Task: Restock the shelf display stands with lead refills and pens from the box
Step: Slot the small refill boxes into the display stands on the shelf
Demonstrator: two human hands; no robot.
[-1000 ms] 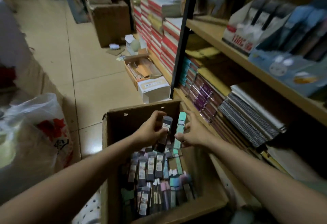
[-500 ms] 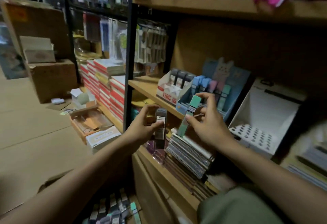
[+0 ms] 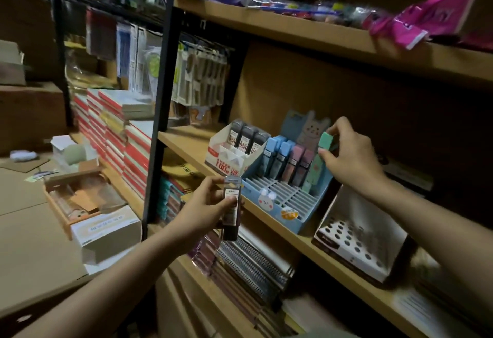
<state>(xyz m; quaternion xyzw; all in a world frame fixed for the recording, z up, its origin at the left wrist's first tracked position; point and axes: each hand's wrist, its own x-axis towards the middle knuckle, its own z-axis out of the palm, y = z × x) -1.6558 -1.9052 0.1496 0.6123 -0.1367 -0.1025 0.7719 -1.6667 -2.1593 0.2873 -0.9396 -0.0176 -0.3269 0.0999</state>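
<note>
**Step in hand: seating a green refill in the blue stand**

The blue stand [image 3: 277, 199] sits on the middle shelf [image 3: 186, 141] and serves as the reference for all positions below.

Right hand [image 3: 349, 156]: thumb and fingertips pinch the cap of the green refill [image 3: 324, 148]. The refill is upright over the stand's back row, at the right end, just beside the pink refills [image 3: 298, 161]. Whether its lower end has entered a slot cannot be told.

Left hand [image 3: 210, 209]: fingers are curled round a black refill [image 3: 231, 212], thumb on its label. It is held in front of the stand, below the shelf edge, upright and touching nothing else.

White stand [image 3: 226, 159]: touching or just beside the blue stand on its left, it carries three black refills in its back row. Its front compartments appear vacant.

Next move, as judged: lower the green refill straight down until it seats, then release. The slots are narrow, so the refill should stay vertical and clear of its pink neighbour. The black refill probably belongs in the white stand, so the left hand must rise and pass to the left of the blue stand.
</note>
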